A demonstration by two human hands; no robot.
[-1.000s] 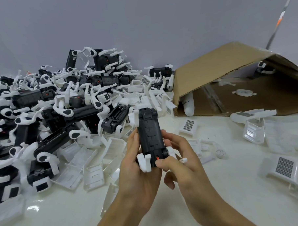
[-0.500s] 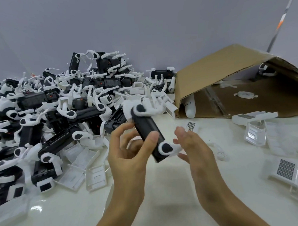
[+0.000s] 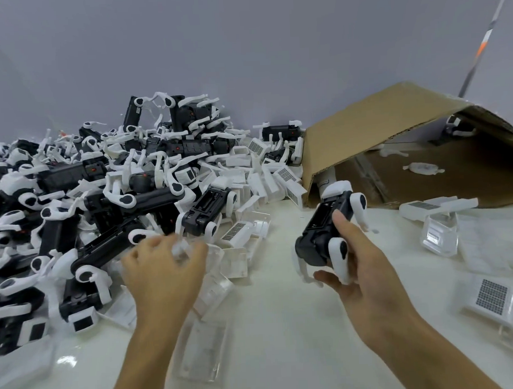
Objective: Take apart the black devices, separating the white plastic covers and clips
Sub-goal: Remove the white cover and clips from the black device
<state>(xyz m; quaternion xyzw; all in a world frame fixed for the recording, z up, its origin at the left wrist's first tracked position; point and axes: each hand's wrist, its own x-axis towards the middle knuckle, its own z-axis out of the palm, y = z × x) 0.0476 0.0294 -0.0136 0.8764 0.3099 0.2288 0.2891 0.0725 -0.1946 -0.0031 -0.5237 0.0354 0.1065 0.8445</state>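
Black device (image 3: 324,229) with white clips (image 3: 340,258) (brown cardboard box (image 3: 379,136) behind), grid-patterned covers (image 3: 492,297).

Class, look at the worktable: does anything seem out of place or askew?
Yes: the cardboard box lies tipped on its side, opening forward, with a few white parts loose inside. Devices sit in a tangled pile, not sorted.
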